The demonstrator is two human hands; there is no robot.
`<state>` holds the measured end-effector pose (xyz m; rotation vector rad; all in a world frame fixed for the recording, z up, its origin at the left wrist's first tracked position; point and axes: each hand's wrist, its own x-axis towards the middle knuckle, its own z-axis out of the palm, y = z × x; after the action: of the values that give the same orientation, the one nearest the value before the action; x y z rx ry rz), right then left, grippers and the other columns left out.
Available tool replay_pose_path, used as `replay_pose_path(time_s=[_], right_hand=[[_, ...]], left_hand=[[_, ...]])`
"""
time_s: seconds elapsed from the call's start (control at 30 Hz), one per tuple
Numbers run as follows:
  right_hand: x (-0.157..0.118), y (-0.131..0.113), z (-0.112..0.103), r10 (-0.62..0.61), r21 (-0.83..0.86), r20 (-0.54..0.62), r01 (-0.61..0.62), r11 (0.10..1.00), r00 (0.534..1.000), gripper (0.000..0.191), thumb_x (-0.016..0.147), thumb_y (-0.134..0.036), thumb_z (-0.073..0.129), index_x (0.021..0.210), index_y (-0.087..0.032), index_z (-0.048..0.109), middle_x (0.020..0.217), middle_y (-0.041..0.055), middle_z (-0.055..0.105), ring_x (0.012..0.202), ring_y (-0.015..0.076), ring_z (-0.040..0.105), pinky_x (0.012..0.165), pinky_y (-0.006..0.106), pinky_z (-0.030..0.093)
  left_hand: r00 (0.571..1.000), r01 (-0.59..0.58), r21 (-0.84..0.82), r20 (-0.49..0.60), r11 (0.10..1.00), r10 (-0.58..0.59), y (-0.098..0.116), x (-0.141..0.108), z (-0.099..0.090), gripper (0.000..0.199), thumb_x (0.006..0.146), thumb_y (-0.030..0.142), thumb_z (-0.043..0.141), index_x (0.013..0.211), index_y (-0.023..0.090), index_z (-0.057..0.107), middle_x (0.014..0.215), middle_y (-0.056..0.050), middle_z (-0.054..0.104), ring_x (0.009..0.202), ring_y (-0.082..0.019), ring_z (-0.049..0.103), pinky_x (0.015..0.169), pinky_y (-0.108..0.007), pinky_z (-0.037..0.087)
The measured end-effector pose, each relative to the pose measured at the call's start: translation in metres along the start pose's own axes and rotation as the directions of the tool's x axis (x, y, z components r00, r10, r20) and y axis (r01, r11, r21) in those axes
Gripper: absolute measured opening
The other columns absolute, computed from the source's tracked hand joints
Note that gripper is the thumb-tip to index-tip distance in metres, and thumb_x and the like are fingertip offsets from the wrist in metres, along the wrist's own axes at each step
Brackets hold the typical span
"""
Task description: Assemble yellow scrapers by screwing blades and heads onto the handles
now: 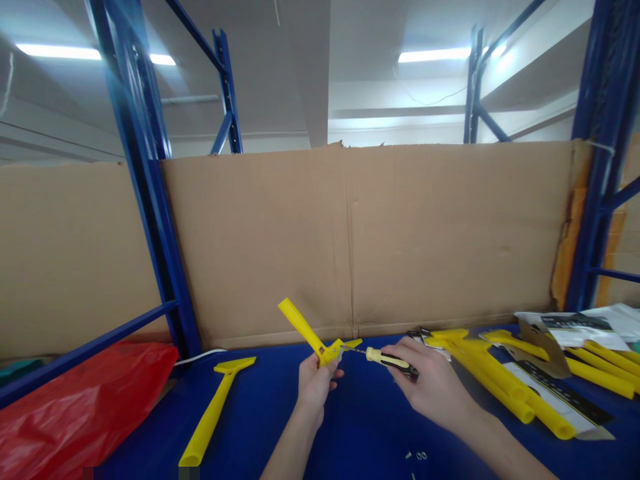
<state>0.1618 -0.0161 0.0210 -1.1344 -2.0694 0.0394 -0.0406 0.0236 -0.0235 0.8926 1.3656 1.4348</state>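
Note:
My left hand (314, 385) is closed round the head of a yellow plastic scraper (303, 325), whose tube handle slants up to the left. In my right hand (425, 377) is a screwdriver (383, 357) with a cream and black handle. Its shaft points left, and the tip is at the scraper's head; whether it sits in a screw is too small to tell. Another yellow scraper (215, 407) lies on the blue surface to the left of my left hand. Below my right hand lie several small screws and nuts (419, 457).
Several yellow scrapers (495, 380) are piled at the right, among printed packages (555, 393). A red plastic bag (95, 407) lies at the left. Behind the blue surface (360, 427) stands a cardboard panel (270, 233), between blue rack posts (150, 200).

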Motion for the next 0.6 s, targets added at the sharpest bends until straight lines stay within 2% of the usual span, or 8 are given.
replay_pose_path(time_s=[0.6], right_hand=[[-0.0014, -0.0037, 0.0023, -0.042, -0.009, 0.024, 0.042, 0.999, 0.999, 0.026, 0.085, -0.021, 0.050, 0.102, -0.025, 0.069, 0.089, 0.0056, 0.068, 0.073, 0.0159, 0.064, 0.064, 0.024, 0.049]], left_hand=[[1.000, 0.002, 0.036, 0.001, 0.999, -0.002, 0.0011, -0.0011, 0.0028, 0.014, 0.067, 0.009, 0.069, 0.079, 0.012, 0.063, 0.066, -0.001, 0.065, 0.050, -0.010, 0.061, 0.039, -0.015, 0.037]])
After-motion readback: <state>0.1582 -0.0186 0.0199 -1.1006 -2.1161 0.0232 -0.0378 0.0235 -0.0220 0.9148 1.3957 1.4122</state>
